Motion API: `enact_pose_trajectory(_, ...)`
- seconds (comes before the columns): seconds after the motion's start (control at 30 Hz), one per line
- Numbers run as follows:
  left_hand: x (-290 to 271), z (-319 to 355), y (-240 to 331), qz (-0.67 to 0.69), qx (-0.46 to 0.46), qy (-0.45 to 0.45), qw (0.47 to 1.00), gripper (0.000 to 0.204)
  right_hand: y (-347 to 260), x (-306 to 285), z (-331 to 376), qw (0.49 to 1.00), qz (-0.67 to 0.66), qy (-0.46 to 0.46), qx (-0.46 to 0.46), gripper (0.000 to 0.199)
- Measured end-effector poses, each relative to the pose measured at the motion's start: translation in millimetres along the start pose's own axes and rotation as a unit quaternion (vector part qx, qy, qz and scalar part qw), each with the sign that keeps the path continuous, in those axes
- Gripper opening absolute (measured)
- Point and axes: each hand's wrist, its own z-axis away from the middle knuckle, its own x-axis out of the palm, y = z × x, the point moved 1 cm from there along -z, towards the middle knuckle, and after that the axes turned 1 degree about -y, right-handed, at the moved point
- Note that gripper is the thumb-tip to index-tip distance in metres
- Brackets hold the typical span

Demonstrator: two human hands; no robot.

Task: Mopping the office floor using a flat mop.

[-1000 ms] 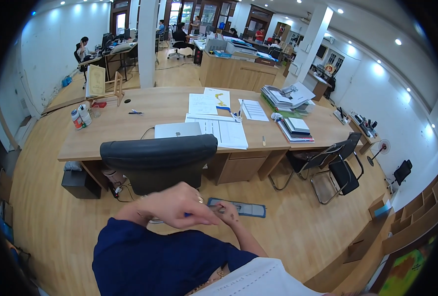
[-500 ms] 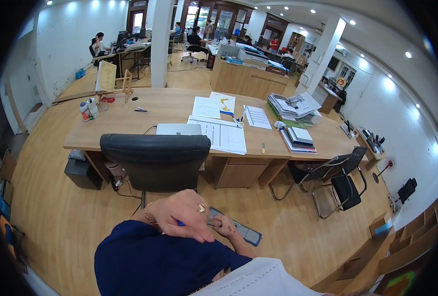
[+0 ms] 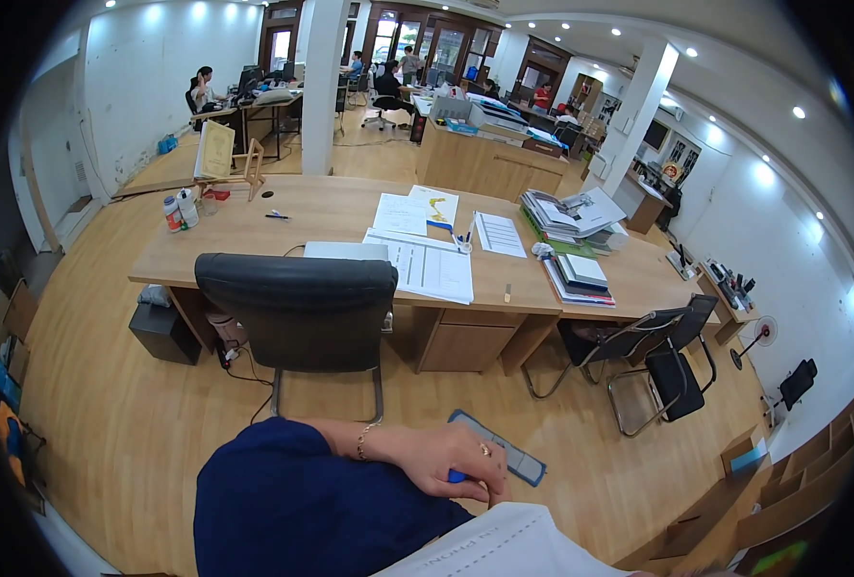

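Observation:
My left hand [image 3: 457, 462], with a ring and a bracelet, is closed around the blue top [image 3: 457, 476] of what looks like a flat mop's handle. Most of that handle is hidden beneath the hand. Past my fingers, the mop's long flat head [image 3: 521, 460], grey with a blue rim, lies on the wooden floor. Of my right hand [image 3: 497, 494] only a sliver of skin seems to show below the left fingers; its own fingers are hidden.
A black office chair [image 3: 295, 313] stands ahead, against a wide wooden desk [image 3: 340, 202] with papers and a laptop. Black metal-framed chairs [image 3: 672, 375] are to the right. A dark box [image 3: 164, 332] and cables [image 3: 254, 375] sit left on the floor. Wooden shelving [image 3: 802, 481] runs along the right.
My left hand has swung right and down, now covering my right hand, which was seen gripping the handle. The mop head has shifted slightly right in the picture.

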Motion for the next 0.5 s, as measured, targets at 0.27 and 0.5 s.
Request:
enact_pose_trajectory(0.27, 1.4, -15.0, -3.2, 0.126, 0.019, -0.076, 0.989, 0.017, 11.1, -8.5, 97.2, 0.978, -0.095, 0.070, 0.172, 0.013)
enact_pose_trajectory(0.5, 25.5, -39.5, -24.0, 0.316, 0.048, -0.114, 0.941, 0.029, -6.6, -33.6, 131.9, 0.979, -0.063, 0.089, 0.171, 0.013)
